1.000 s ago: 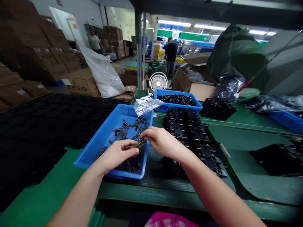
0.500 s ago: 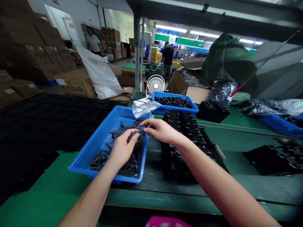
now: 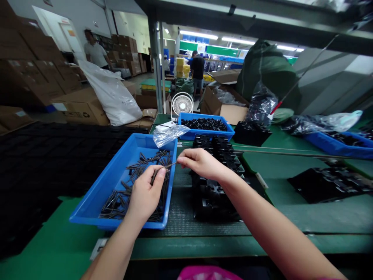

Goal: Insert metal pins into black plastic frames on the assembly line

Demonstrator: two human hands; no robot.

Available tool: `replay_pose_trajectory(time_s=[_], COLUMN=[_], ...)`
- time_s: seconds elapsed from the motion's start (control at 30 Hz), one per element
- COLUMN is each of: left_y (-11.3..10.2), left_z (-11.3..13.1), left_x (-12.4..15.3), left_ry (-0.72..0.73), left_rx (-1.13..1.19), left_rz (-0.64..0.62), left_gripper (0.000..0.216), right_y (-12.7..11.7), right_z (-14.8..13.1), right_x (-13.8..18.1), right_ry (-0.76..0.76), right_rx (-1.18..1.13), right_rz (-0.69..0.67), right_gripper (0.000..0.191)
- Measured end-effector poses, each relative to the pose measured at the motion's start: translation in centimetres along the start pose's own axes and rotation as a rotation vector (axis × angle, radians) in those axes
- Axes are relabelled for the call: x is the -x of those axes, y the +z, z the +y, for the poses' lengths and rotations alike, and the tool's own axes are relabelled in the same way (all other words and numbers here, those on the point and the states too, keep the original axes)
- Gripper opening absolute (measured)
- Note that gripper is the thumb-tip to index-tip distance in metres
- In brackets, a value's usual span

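Observation:
A blue tray (image 3: 96, 190) holds several thin dark metal pins (image 3: 136, 171). My left hand (image 3: 144, 194) hovers over the tray's right side, fingers closed on a small bundle of pins. My right hand (image 3: 199, 162) pinches one end of a single pin (image 3: 169, 166) that runs from the left hand's fingertips. Just right of the tray lies a row of black plastic parts (image 3: 215, 167) on the dark conveyor mat, under my right wrist.
A second blue tray (image 3: 230, 134) of black parts, a clear plastic bag (image 3: 169, 134) and a small white fan (image 3: 182, 104) sit behind. Black moulded trays (image 3: 323, 184) lie to the right. Cardboard boxes (image 3: 78, 111) stand at left. Two people (image 3: 198, 68) stand far back.
Both hands lifted from the pin pile. My right hand has drawn one pin out of the bundle held in my left hand, moving rightward. The view shifted slightly left.

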State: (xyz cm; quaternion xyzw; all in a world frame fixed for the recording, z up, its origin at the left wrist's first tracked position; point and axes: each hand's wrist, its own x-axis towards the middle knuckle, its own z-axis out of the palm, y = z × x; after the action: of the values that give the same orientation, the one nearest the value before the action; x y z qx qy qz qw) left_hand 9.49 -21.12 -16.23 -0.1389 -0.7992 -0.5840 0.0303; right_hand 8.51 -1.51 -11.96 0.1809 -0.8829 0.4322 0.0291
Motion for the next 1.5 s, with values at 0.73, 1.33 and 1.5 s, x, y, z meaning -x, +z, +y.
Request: replay_pose_trajectory(time_s=[0.73,1.33,1.5], left_y=[11.6,14.9,15.6], left_z=[2.8,3.5,3.2], left_x=[10.7,11.1,11.3], left_ry=[-0.310,-0.120,-0.007], left_rx=[0.159,-0.012,-0.005], left_rz=[-0.580,-0.396,-0.423], left_gripper=[0.032,0.021,0.019], right_y=[-7.0,-5.0,-3.9], right_z=[2.5,3.1,2.4], right_x=[23.5,23.6,23.7], right_ry=[0.205,0.217,0.212], right_rx=[0.702,0.385,0.190], right_rz=[0.292,0.314,0.291], right_gripper=[0.012,0.018,0.014])
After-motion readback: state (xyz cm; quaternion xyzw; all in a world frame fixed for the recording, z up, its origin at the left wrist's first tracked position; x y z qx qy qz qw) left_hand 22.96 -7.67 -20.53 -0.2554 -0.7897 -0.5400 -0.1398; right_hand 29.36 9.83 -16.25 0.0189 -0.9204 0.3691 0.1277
